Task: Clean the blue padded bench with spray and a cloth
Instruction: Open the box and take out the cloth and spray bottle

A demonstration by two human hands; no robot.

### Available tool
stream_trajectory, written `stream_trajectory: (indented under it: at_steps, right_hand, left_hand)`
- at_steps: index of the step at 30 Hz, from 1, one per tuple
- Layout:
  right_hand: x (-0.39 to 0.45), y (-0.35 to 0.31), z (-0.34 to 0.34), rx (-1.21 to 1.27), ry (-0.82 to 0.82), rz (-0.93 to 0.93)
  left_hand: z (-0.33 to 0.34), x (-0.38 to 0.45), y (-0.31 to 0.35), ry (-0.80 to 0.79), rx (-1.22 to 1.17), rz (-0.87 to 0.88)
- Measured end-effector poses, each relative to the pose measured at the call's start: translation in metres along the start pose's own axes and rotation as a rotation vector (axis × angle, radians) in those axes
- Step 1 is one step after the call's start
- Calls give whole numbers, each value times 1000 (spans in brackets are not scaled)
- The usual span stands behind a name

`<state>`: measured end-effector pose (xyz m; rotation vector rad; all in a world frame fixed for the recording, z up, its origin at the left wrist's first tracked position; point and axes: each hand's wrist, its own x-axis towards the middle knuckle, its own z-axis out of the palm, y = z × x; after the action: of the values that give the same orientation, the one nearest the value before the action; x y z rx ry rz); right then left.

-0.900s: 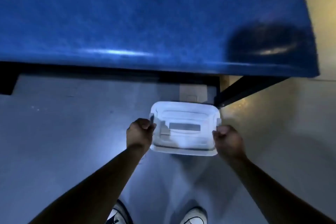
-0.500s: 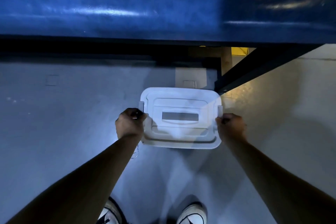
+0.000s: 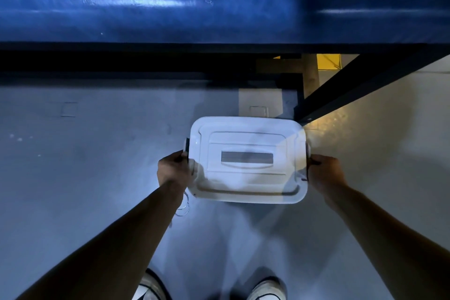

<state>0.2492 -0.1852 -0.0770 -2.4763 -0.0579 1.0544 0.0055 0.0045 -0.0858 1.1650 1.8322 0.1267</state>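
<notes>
left hand [image 3: 174, 170] and right hand [image 3: 325, 171] each grip a side latch of the white lidded box [image 3: 247, 159] between them; blue padded surface [image 3: 151, 0] lies beyond.

No legible text, brand, number or sign appears anywhere in view. The grey rectangular panel [image 3: 247, 156] on the box lid [image 3: 248, 143] carries no readable characters. The bench pad [image 3: 151, 2] and the floor [image 3: 73, 153] carry no markings that can be read.
</notes>
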Motion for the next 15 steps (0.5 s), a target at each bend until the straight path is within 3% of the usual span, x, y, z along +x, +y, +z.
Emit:
stream_trajectory:
  at_steps: [2, 7, 11, 15]
  right_hand:
    - [-5, 0, 1, 6, -1, 3]
    - [-25, -6, 4, 42, 299, -90]
    - [-38, -10, 18, 46, 201, -115]
    - [-35, -5, 22, 88, 225, -79]
  left_hand:
    - [-2, -2, 2, 27, 35, -1]
    - [-6, -19, 10, 148, 103, 144]
    - [2, -27, 11, 79, 175, 209]
    - [2, -28, 6, 104, 191, 270]
